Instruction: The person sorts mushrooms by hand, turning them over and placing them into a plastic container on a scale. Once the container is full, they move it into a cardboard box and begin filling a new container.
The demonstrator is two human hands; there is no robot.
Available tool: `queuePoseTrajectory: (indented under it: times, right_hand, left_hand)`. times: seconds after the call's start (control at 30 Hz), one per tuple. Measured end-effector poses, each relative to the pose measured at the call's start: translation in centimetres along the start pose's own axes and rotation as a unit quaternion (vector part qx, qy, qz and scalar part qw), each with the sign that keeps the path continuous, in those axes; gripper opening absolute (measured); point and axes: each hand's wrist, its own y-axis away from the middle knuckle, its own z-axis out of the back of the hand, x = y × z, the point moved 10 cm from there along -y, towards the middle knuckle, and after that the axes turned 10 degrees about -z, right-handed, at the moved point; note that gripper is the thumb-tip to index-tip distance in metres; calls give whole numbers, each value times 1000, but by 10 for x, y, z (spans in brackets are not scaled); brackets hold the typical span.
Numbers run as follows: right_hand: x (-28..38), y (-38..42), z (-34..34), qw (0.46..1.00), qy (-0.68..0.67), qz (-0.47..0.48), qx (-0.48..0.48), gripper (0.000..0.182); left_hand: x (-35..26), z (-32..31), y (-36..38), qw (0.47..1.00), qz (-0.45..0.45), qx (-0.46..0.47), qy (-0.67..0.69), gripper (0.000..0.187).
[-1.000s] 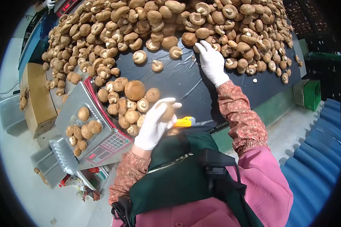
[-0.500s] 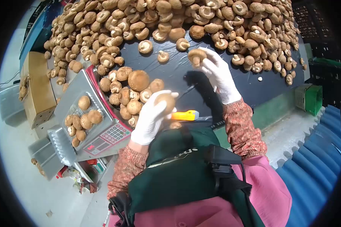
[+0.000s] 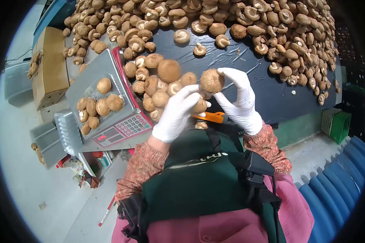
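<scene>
Both hands wear white gloves. My right hand [image 3: 243, 105] grips a shiitake mushroom [image 3: 212, 81] between thumb and fingers, its cracked brown cap turned upward. Just left of it, my left hand [image 3: 173, 115] is closed around another shiitake [image 3: 199, 106], partly hidden by the fingers. The two hands are close together over the dark table's near edge. Below them lies an orange utility knife [image 3: 211, 117], partly covered by the left hand's mushroom. A small group of loose mushrooms [image 3: 169, 70] sits beside my left hand, next to the scale.
A digital scale [image 3: 130, 128] at left bears a clear tray of several mushrooms [image 3: 103, 107]. A large mushroom heap [image 3: 288, 36] spans the back of the black table surface [image 3: 267, 95]. A cardboard box [image 3: 52, 69] stands far left, a green crate [image 3: 340, 127] at right.
My right hand has come in beside the left, and its mushroom has turned from stem showing to cap showing. The left hand still holds its mushroom. The camera view has shifted.
</scene>
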Motion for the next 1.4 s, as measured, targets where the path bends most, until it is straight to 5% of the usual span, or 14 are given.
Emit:
queuePoseTrajectory:
  times: [0.13, 0.4, 0.57, 0.6, 0.7, 0.87, 0.9, 0.93, 1.0, 1.07, 1.1, 1.2, 1.27, 1.4]
  right_hand:
    - [14, 3, -7, 998, 3, 57, 5, 70]
    - [21, 1, -39, 995, -19, 9, 95, 62]
    - [7, -6, -74, 992, -88, -28, 89, 58]
    - [6, -6, -71, 989, -100, -48, 101, 54]
    - [-5, 14, -34, 977, 78, -61, 189, 50]
    - [-73, 103, 79, 821, 411, -196, 343, 49]
    - [-78, 118, 101, 842, 426, -147, 296, 18]
    - [-94, 129, 116, 803, 443, -213, 337, 27]
    - [-95, 100, 147, 890, 376, -214, 142, 36]
    - [-127, 83, 174, 903, 318, -284, -56, 39]
    - [-130, 72, 176, 896, 355, -234, -127, 45]
    - [-179, 51, 166, 822, 478, -276, -139, 65]
    - [-191, 49, 159, 831, 462, -219, -219, 61]
    - [-167, 43, 119, 927, 305, -104, -191, 43]
  left_hand:
    - [1, 4, 1, 999, 7, -29, 23, 42]
    - [-5, 30, 13, 992, -11, -45, -115, 32]
    - [-12, 57, 51, 983, 4, -134, -122, 29]
    - [-18, 63, 57, 968, -25, -125, -216, 29]
    - [-12, 69, 73, 982, -9, -142, -123, 28]
    - [0, 64, 55, 993, -2, -114, -39, 33]
    - [2, 56, 50, 995, -2, -95, -26, 35]
    - [4, 48, 45, 996, 8, -83, -30, 36]
    - [6, 30, 37, 997, 24, -64, -39, 38]
    - [10, 18, 31, 996, 50, -28, -61, 38]
    - [11, 12, 29, 996, 59, -15, -72, 37]
    - [15, 5, 28, 993, 78, 2, -91, 36]
    - [18, 8, 30, 993, 83, -3, -87, 36]
    - [20, 15, 33, 994, 64, -24, -84, 37]
